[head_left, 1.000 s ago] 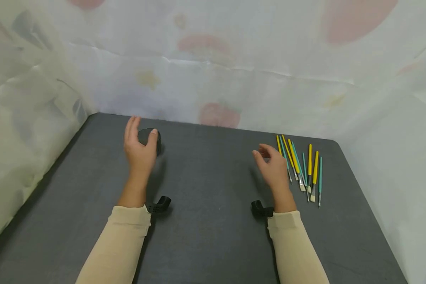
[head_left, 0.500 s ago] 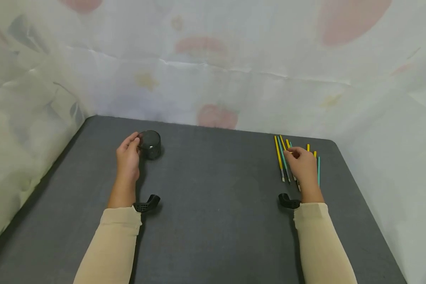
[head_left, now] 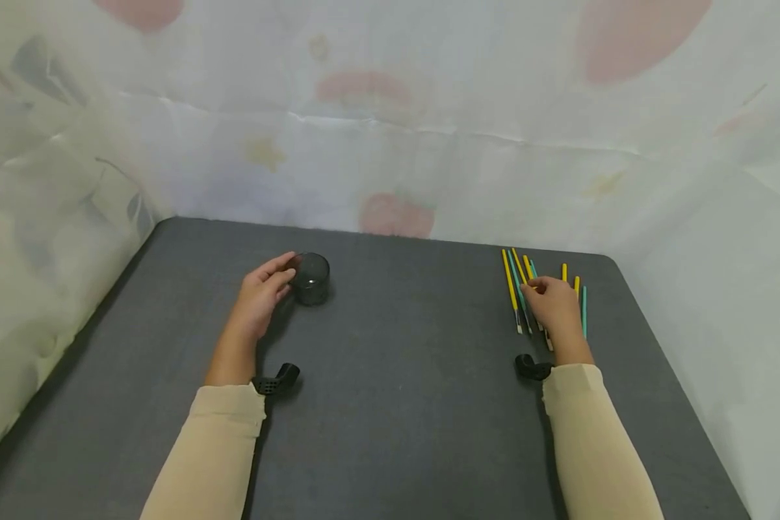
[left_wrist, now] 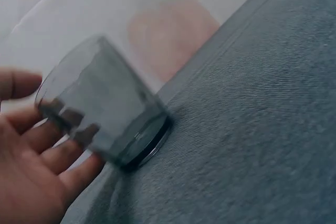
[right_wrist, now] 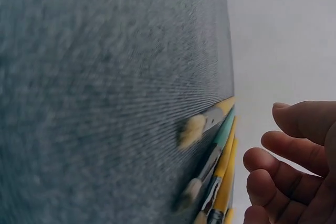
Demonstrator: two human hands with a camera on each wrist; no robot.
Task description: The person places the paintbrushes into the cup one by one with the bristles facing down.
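Note:
A small dark, see-through glass cup stands on the grey table, left of centre. My left hand reaches to it from the left, and its fairly straight fingers touch the cup's side. In the left wrist view the fingertips show through the cup, which looks blurred. Several yellow and teal paintbrushes lie side by side at the far right. My right hand is over them with loosely curled fingers. In the right wrist view those fingers hold nothing and hang just beside the brushes.
White cloth with faint pink and yellow patches walls in the table at the back and on both sides. The table's right edge runs close past the brushes. Black camera mounts sit at both wrists.
The cup has slid to the right with my left hand against it. My right hand went from mid-table to the brushes and has stayed over them.

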